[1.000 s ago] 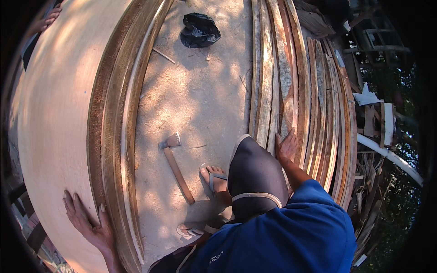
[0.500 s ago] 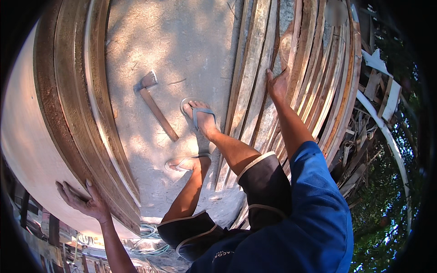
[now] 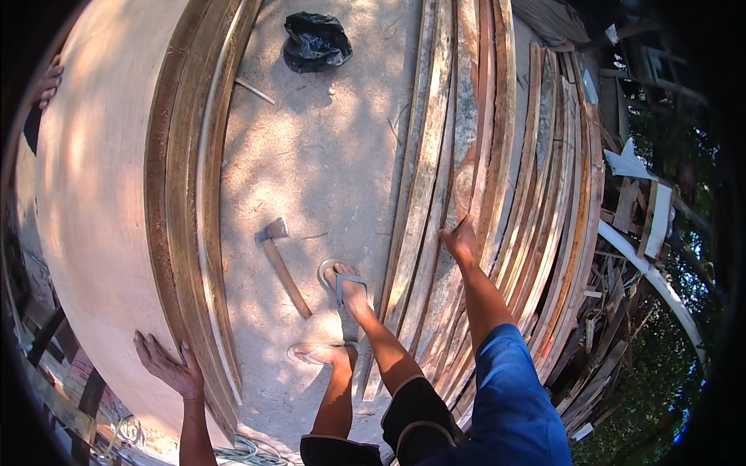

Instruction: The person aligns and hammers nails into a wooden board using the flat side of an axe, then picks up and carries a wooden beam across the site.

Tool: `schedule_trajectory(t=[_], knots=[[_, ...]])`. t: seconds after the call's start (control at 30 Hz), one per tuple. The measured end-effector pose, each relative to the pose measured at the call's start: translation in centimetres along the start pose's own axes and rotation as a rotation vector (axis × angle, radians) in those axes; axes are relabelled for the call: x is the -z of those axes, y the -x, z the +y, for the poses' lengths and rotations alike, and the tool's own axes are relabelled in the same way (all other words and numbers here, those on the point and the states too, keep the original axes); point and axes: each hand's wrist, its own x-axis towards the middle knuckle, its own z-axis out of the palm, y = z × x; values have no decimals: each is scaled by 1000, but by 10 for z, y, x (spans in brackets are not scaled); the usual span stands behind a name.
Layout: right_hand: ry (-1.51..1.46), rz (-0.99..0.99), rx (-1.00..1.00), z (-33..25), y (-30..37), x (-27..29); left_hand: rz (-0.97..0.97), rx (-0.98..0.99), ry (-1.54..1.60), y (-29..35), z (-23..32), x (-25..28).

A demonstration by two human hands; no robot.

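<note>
Roughly, plywood sheet (image 3: 93, 202): stiff, heavy, awkward; steady its edge.
Left hand (image 3: 167, 365): fingers spread flat on it.
Right hand (image 3: 460, 241): fingers together, pressing stacked planks (image 3: 466, 140).

L hand (image 3: 167, 365) flat, fingers spread, R hand (image 3: 460, 239) flat, arm stretched fwd

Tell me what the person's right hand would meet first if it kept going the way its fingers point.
The right hand already lies flat on the stack of long weathered wooden planks, fingers pointing along them. Sliding on, it would likely just run up the same plank surface; nothing else shows in that line, though depth is unclear.
</note>
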Motion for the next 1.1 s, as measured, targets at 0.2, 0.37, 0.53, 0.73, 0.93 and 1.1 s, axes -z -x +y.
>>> schedule_trajectory(t=[0.2, 0.37, 0.53, 0.73, 0.93, 1.1], knots=[[-135, 47, 152, 6, 12, -23, -2, -30, -134, -6, 7, 4], [-286, 74, 179, -26, 52, -10, -7, -14, -151, -3, 10, 9], [-445, -104, 165, 9, 75, -4, 0, 3, -147, -4, 9, 8], [-496, -111, 260, 36, 147, 21, -10, 40, -145, 1, 7, 12], [-363, -60, 293, 95, 257, 11, -24, 49, -151, -5, 9, 14], [-16, 30, 123, 143, 357, 33, -246, 147, -129, -2, 20, 31]])
